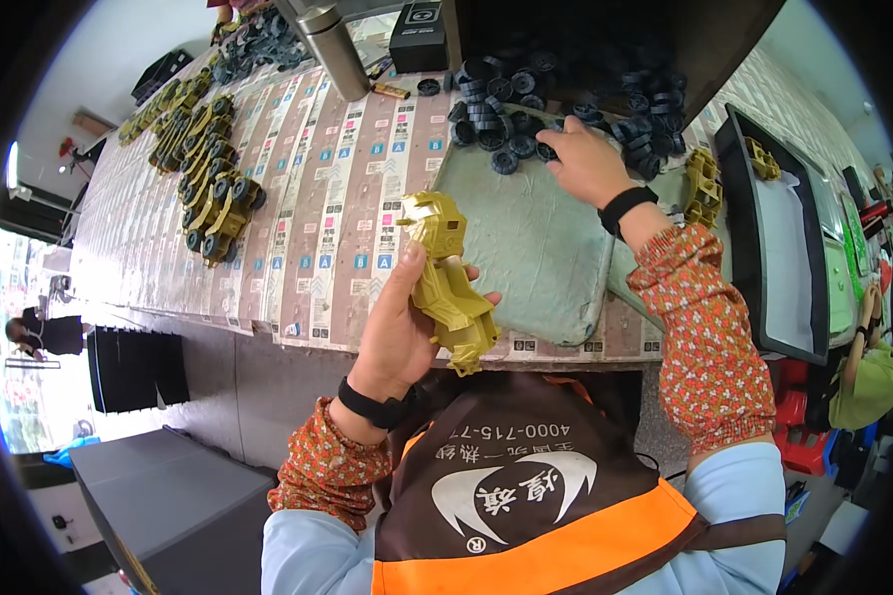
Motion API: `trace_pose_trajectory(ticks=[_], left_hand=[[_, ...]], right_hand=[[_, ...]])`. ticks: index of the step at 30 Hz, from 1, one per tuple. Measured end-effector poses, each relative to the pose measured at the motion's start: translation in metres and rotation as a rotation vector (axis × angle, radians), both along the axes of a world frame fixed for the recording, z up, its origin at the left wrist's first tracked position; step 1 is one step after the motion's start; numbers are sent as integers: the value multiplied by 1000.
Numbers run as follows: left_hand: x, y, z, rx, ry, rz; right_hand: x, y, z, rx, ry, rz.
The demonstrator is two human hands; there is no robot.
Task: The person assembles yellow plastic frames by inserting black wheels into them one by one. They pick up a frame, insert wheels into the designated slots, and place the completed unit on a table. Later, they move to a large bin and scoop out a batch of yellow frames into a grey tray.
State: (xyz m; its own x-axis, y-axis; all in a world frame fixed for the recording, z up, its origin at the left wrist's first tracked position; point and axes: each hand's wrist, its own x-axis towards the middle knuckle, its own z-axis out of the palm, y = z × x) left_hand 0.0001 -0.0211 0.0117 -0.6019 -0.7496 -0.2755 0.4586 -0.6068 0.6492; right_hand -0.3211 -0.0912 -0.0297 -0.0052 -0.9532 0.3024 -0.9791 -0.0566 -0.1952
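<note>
My left hand (392,322) is closed around an olive-yellow plastic toy vehicle body (446,288), held upright above the table's near edge. No wheels show on the sides of the body that face me. Farther off to the right, my right hand (590,167) reaches to the front of a heap of dark toy wheels (486,111). Its thumb and fingertips close on one dark toy wheel (545,152); the fingers partly cover it. Beneath that arm lies a grey-green mat (526,258).
Rows of yellow toy vehicles with dark wheels (208,188) stand at the left. A steel flask (334,55) and a black box (419,38) are at the back. More yellow bodies (703,188) lie beside a black tray (799,268) on the right. Another person's arm (863,327) shows at the far right.
</note>
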Motion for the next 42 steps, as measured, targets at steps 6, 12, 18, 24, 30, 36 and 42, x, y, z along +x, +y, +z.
trace_pose_trajectory(ticks=[6, 12, 18, 24, 30, 36, 42], left_hand=[[12, 0, -2, -16, 32, 24], [21, -1, -7, 48, 163, -55], [26, 4, -11, 90, 236, -149], [30, 10, -15, 79, 251, -175], [25, 18, -17, -37, 63, -63], [22, 21, -16, -20, 70, -17], [21, 18, -10, 115, 112, -41]], right_hand=[[1, -14, -19, -1, 176, 10], [9, 21, -6, 149, -211, 109], [23, 72, 6, 194, -200, 168], [33, 88, 5, 192, -188, 206], [39, 92, 11, 186, -371, 161], [83, 116, 44, 366, -1246, 193], [108, 134, 46, 263, -1491, 313]])
